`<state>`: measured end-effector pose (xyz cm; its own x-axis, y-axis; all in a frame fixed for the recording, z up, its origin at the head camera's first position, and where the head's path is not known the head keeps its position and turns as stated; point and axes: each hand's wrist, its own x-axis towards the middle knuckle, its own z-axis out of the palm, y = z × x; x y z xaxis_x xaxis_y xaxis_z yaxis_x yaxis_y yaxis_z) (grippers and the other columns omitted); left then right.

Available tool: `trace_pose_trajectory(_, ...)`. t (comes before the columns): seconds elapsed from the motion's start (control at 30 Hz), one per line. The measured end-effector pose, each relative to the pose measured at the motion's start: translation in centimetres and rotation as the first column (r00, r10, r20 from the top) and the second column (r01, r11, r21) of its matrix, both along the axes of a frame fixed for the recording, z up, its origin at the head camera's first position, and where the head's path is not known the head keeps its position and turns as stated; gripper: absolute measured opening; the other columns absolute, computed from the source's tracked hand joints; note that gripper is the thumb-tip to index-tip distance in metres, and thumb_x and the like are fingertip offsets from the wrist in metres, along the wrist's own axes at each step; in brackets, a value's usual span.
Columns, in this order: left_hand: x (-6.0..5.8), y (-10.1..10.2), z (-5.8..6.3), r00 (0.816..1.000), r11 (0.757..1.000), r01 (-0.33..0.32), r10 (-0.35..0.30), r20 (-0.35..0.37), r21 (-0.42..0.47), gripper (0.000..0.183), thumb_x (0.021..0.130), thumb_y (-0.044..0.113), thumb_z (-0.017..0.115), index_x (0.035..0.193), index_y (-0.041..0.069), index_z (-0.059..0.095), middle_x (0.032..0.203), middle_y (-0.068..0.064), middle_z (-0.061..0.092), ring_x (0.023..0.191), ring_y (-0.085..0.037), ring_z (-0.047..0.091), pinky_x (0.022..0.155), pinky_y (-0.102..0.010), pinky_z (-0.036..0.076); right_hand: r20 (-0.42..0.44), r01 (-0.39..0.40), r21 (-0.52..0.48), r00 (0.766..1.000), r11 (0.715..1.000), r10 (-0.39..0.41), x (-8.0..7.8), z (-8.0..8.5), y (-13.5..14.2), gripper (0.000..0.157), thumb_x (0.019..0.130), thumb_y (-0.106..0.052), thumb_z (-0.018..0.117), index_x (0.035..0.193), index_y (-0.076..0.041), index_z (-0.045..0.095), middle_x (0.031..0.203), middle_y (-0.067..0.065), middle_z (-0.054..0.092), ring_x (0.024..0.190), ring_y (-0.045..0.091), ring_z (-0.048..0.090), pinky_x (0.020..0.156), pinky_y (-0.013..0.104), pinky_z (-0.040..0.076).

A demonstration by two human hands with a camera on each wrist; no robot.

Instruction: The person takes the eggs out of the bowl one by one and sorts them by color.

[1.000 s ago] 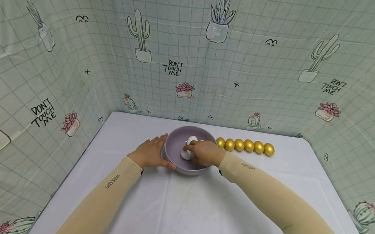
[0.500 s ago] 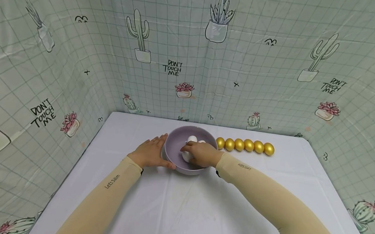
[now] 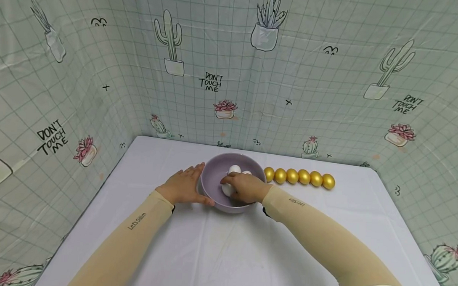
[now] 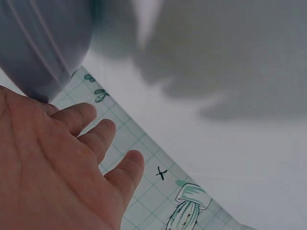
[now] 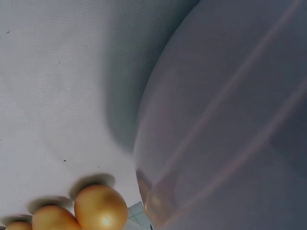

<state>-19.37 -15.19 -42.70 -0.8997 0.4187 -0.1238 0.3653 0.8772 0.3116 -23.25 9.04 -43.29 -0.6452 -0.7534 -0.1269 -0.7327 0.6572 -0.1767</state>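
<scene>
A purple bowl (image 3: 212, 172) stands towards the back of the white table, with several white eggs (image 3: 234, 169) inside. My right hand (image 3: 250, 188) reaches over its right side into the bowl. Its thumb and fingers curl round one white egg (image 3: 227, 189), which they partly cover. Flat against the bowl's left side rests my left hand (image 3: 183, 186), its fingers straight and spread and its thumb along the front rim. The left wrist view shows that palm (image 4: 43, 163) next to the bowl's outer wall (image 4: 43, 43). The right wrist view holds only the bowl's wall (image 5: 216, 143), not the hand.
A row of several golden eggs (image 3: 304, 177) runs rightward from the bowl's right side, the nearest right beside the wall. A cloth backdrop (image 3: 292, 78) printed with cacti rises behind the table and along both sides.
My right hand has shifted slightly left within the bowl, and its fingers have come further over the egg. The left hand and the golden eggs stay where they were.
</scene>
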Motion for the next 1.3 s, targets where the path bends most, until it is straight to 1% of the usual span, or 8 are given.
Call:
trace_pose_trajectory(0.17, 0.1, 0.1, 0.1, 1.000, 1.000, -0.006, 0.006, 0.008, 0.005, 0.136, 0.066, 0.084, 0.068, 0.159, 0.000, 0.014, 0.161, -0.018, 0.025, 0.144, -0.039, 0.028, 0.113, -0.059, 0.024, 0.022, 0.014, 0.001, 1.000, 1.000, -0.014, 0.0, 0.0, -0.1, 0.050, 0.088, -0.015, 0.077, 0.136, -0.018, 0.061, 0.129, 0.004, 0.062, 0.102, 0.014, 0.063, 0.089, 0.034, 0.052)
trace_pose_trajectory(0.4, 0.0, 0.0, -0.2, 1.000, 1.000, -0.001, 0.001, -0.001, 0.011, 0.136, 0.065, 0.084, 0.068, 0.159, 0.001, 0.015, 0.161, -0.017, 0.024, 0.144, -0.039, 0.028, 0.113, -0.059, 0.025, 0.037, 0.019, -0.005, 0.999, 1.000, -0.019, 0.1, 0.3, 0.0, 0.050, 0.087, -0.014, 0.077, 0.134, -0.019, 0.063, 0.126, 0.003, 0.063, 0.101, 0.015, 0.063, 0.088, 0.032, 0.052)
trace_pose_trajectory(0.53, 0.0, 0.0, -0.1, 1.000, 1.000, 0.004, -0.004, -0.007, 0.008, 0.136, 0.065, 0.084, 0.068, 0.158, 0.000, 0.016, 0.161, -0.018, 0.025, 0.144, -0.040, 0.029, 0.112, -0.060, 0.026, 0.035, 0.013, -0.040, 0.999, 0.999, -0.012, 0.1, 1.0, 0.2, 0.050, 0.086, -0.011, 0.077, 0.134, -0.018, 0.063, 0.128, 0.005, 0.062, 0.102, 0.018, 0.064, 0.089, 0.032, 0.051)
trace_pose_trajectory(0.7, 0.0, 0.1, -0.1, 1.000, 1.000, -0.001, 0.001, -0.004, 0.007, 0.136, 0.065, 0.085, 0.068, 0.158, 0.000, 0.016, 0.161, -0.017, 0.025, 0.144, -0.039, 0.030, 0.113, -0.059, 0.026, 0.015, 0.001, -0.061, 1.000, 0.998, 0.000, 0.1, 2.5, 0.7, 0.051, 0.086, -0.010, 0.076, 0.135, -0.015, 0.062, 0.131, 0.007, 0.060, 0.107, 0.019, 0.063, 0.091, 0.032, 0.051)
trace_pose_trajectory(0.87, 0.0, 0.2, 0.0, 1.000, 1.000, -0.007, 0.007, 0.011, 0.010, 0.136, 0.065, 0.084, 0.068, 0.159, 0.001, 0.015, 0.161, -0.016, 0.024, 0.144, -0.039, 0.029, 0.114, -0.059, 0.024, 0.007, 0.012, -0.099, 1.000, 0.995, -0.011, 0.2, 4.2, 2.0, 0.053, 0.086, -0.010, 0.076, 0.136, -0.014, 0.060, 0.135, 0.007, 0.058, 0.115, 0.020, 0.059, 0.094, 0.036, 0.051)
trace_pose_trajectory(1.03, 0.1, 0.1, 0.1, 1.000, 1.000, -0.015, 0.015, 0.025, 0.005, 0.136, 0.065, 0.083, 0.068, 0.159, 0.002, 0.013, 0.162, -0.015, 0.022, 0.145, -0.038, 0.027, 0.114, -0.058, 0.023, 0.004, 0.042, -0.143, 0.999, 0.989, -0.041, 0.1, 5.3, 3.8, 0.052, 0.088, -0.013, 0.074, 0.138, -0.016, 0.060, 0.135, 0.004, 0.057, 0.107, 0.017, 0.060, 0.088, 0.035, 0.052)
trace_pose_trajectory(1.2, 0.1, 0.0, 0.2, 1.000, 1.000, -0.007, 0.007, 0.011, 0.018, 0.135, 0.066, 0.082, 0.070, 0.159, 0.001, 0.016, 0.162, -0.016, 0.024, 0.144, -0.040, 0.028, 0.113, -0.060, 0.024, -0.010, 0.060, -0.192, 0.998, 0.980, -0.063, 0.3, 6.1, 5.8, 0.052, 0.088, -0.012, 0.074, 0.138, -0.015, 0.059, 0.135, 0.005, 0.056, 0.103, 0.018, 0.060, 0.085, 0.036, 0.052)
trace_pose_trajectory(1.3, 0.1, 0.0, 0.1, 1.000, 1.000, -0.002, 0.002, 0.004, 0.026, 0.134, 0.066, 0.081, 0.071, 0.159, 0.001, 0.017, 0.162, -0.016, 0.024, 0.144, -0.040, 0.029, 0.113, -0.060, 0.024, -0.038, 0.057, -0.216, 0.997, 0.975, -0.067, 0.6, 6.5, 7.0, 0.050, 0.088, -0.012, 0.075, 0.136, -0.014, 0.060, 0.134, 0.004, 0.056, 0.104, 0.018, 0.060, 0.087, 0.037, 0.051)
